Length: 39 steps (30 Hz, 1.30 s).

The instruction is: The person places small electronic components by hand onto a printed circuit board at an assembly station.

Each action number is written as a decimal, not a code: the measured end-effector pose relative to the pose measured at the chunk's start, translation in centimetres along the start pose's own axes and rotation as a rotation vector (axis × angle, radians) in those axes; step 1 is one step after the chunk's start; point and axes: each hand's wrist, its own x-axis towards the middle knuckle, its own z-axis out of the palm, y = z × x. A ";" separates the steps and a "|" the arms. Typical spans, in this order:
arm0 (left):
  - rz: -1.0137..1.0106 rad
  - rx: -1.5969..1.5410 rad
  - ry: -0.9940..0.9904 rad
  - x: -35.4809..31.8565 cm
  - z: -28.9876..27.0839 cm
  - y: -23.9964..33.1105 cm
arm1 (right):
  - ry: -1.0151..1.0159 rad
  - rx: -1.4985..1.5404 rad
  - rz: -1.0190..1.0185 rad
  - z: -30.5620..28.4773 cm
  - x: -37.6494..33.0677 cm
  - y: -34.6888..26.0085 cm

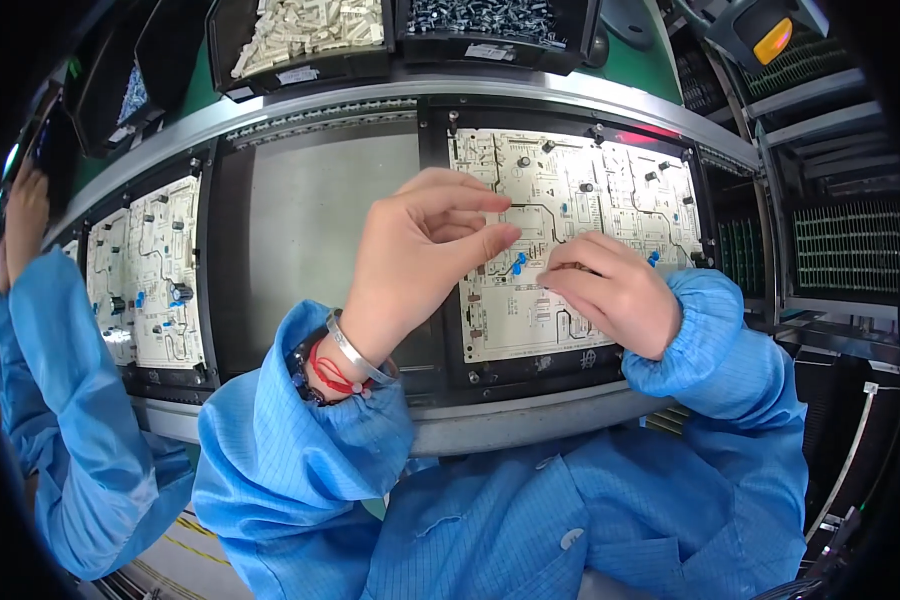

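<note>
A pale circuit board [505, 325] in a black frame lies before me, with small black cylindrical parts and several blue parts standing on it. My left hand [410, 245] hovers over the board's left edge, thumb and forefinger apart, nothing visible between them. A bracelet and red cord circle that wrist. Over the board's middle, my right hand [618, 292] has its fingertips pinched together close to the surface; whatever they may hold is too small to make out. Between the two hands a blue component [519, 262] stands on the board.
Beyond the rail [350, 96] stand a bin of white parts [315, 35] and a bin of dark small parts [485, 20]. Left lies another framed board [165, 270], beside a co-worker's blue sleeve [80, 370]. Racks [850, 250] stand right, below a device with an orange light [773, 42].
</note>
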 end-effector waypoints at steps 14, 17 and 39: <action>-0.022 -0.002 -0.033 0.3 0.7 -0.2 | 0.070 0.118 0.011 0.6 -0.5 -0.5; -0.028 0.011 -0.023 0.4 1.1 0.0 | 0.066 0.144 -0.006 0.6 -0.6 -0.3; 0.091 0.585 -0.173 3.7 6.2 1.6 | 0.160 -0.266 -0.231 -8.9 1.6 3.9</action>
